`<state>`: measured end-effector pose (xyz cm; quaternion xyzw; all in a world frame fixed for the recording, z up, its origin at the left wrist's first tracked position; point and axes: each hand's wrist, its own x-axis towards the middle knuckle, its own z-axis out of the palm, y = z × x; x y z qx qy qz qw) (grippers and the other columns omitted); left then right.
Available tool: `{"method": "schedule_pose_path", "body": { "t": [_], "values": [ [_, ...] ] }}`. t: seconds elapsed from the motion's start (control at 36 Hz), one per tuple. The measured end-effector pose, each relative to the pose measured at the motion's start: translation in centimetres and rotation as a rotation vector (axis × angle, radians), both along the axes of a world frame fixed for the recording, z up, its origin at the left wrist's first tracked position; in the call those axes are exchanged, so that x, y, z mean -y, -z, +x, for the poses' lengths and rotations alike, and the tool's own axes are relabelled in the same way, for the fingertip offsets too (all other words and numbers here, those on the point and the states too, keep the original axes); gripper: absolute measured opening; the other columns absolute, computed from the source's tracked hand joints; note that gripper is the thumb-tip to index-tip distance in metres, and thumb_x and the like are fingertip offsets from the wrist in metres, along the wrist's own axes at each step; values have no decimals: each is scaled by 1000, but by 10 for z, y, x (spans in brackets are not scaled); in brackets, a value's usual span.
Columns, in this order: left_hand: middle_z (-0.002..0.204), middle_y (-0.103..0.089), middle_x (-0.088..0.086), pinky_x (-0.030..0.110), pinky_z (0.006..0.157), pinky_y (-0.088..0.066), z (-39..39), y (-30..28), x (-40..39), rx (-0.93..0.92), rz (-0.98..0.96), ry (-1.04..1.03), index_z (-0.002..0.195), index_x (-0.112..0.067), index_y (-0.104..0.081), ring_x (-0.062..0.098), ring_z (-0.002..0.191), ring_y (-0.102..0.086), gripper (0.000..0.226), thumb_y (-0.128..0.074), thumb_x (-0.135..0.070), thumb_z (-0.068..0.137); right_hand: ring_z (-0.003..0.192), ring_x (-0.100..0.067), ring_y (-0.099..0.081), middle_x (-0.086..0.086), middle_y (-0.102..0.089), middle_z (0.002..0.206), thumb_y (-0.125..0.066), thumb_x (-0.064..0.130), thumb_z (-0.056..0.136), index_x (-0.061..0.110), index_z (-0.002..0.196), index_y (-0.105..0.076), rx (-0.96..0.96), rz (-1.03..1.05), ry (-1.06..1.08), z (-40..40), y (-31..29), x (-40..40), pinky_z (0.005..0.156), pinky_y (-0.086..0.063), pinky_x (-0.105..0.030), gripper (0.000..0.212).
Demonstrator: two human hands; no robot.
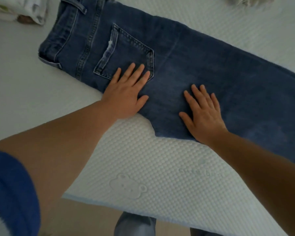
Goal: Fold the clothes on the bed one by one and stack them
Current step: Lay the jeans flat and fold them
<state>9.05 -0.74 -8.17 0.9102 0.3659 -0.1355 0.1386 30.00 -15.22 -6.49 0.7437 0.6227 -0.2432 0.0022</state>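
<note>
White dimpled mattress (143,167); jeans (194,65) on it, legs cut off. Left hand (126,96), right hand (204,114) pressing flat, fingers spread.

You have a white bed (143,159) under you, its cover quilted in small raised bumps with a bear outline pressed in near the front edge. A pair of blue jeans (186,65) lies flat across it, back pocket up, waistband toward the far left. Just beyond the waistband sits a stack of folded light clothes (24,12). More pale fabric (250,1) lies at the far right edge.
</note>
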Motion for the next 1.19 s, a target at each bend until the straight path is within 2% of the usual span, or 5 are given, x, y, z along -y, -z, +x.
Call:
{"method": "schedule_pose_path", "body": {
  "t": [0.11,0.28,0.67,0.86,1.19],
  "values": [
    [159,-3,2,45,115,4,8,-9,-2,-6,-42,-38,151,-20,-6,21,145,2,72,-36,-49,92,133,-31,-33,-16,-46,138,-54,36,88,7,126,-55,-67,193,60,-16,-18,15,106,-21,-46,48],
    [104,-65,13,47,84,-46,2,-41,51,445,-67,135,109,-6,-67,33,100,-60,42,-61,-9,68,92,-32,-56,-13,-61,98,-78,25,68,5,95,-64,2,186,7,-47,-24,59,81,-45,-43,36],
    [95,-65,-1,35,83,-24,23,-27,52,339,-133,-37,102,-23,-68,21,97,-54,39,-49,-50,81,85,-35,-55,-11,-63,95,-67,22,83,7,96,-68,52,241,198,-50,-16,40,77,-38,-43,20],
    [79,-60,0,31,76,-26,47,-21,33,293,-158,-150,79,-21,-48,19,75,-52,36,-46,-56,89,68,-14,-48,12,-49,67,-43,39,95,27,71,-47,-265,-24,464,-19,-21,7,61,-31,-28,27],
    [69,-45,-13,30,65,-30,61,-7,18,172,-284,-344,80,-26,-53,13,74,-47,39,-43,-63,87,97,-16,-48,-2,-51,113,-61,30,87,19,117,-56,-137,222,372,-12,-27,7,74,-40,-30,32]
  ]
}}
